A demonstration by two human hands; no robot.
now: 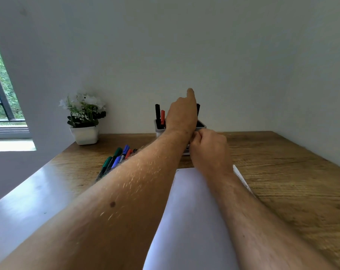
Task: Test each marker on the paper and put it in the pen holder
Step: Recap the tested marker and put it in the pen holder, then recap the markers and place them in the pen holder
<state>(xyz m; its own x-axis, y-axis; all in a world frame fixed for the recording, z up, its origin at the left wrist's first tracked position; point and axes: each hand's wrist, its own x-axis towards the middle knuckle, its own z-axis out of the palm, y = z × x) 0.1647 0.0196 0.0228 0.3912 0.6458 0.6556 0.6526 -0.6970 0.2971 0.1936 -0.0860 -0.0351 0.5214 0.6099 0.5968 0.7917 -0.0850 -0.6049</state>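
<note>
My left hand [181,114] reaches far over the pen holder [201,124], one finger straight, grip hidden; my right hand [208,149], nearer, seemingly pinches an upright marker [187,150].

pen holder [201,124] mostly behind hands | right hand's [209,151] contents perhaps a marker

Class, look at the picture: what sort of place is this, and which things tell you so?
Probably a home desk by a window: wooden table, white paper, pen holder, potted plant.
</note>
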